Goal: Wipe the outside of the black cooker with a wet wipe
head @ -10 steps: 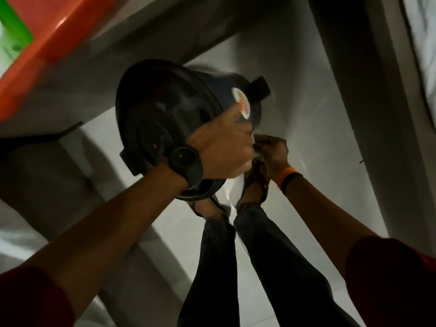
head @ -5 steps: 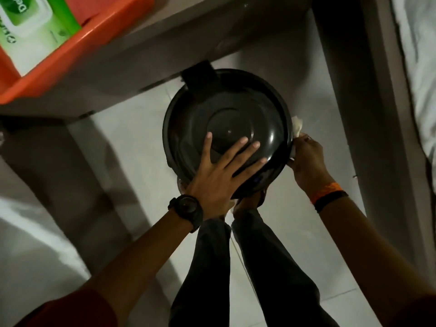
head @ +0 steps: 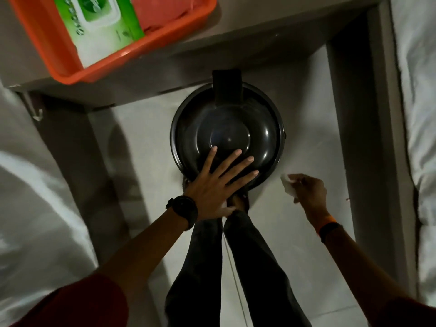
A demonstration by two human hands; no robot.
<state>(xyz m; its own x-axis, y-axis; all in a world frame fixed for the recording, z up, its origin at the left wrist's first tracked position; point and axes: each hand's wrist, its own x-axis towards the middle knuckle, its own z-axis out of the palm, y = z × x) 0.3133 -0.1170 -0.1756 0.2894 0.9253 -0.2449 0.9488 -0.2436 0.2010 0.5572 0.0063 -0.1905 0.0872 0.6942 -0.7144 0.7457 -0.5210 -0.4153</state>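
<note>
The black cooker [head: 226, 133] stands upright on the white floor, seen from straight above, its lid shut and its hinge block at the far side. My left hand [head: 219, 182] lies flat on the near part of the lid, fingers spread. My right hand [head: 309, 192] hovers to the right of the cooker, clear of it, pinching a small white wet wipe [head: 287, 185] between its fingers.
An orange tray [head: 132, 55] holding a green pack of wipes [head: 99, 22] sits on a grey ledge at the upper left. My legs and feet [head: 236, 256] stand just behind the cooker. White bedding [head: 420, 114] lines the right side, a grey frame [head: 361, 114] beside it.
The cooker went from tilted on its side to upright on the floor. My left hand moved onto the lid. My right hand with the wipe has come away from the cooker's side.
</note>
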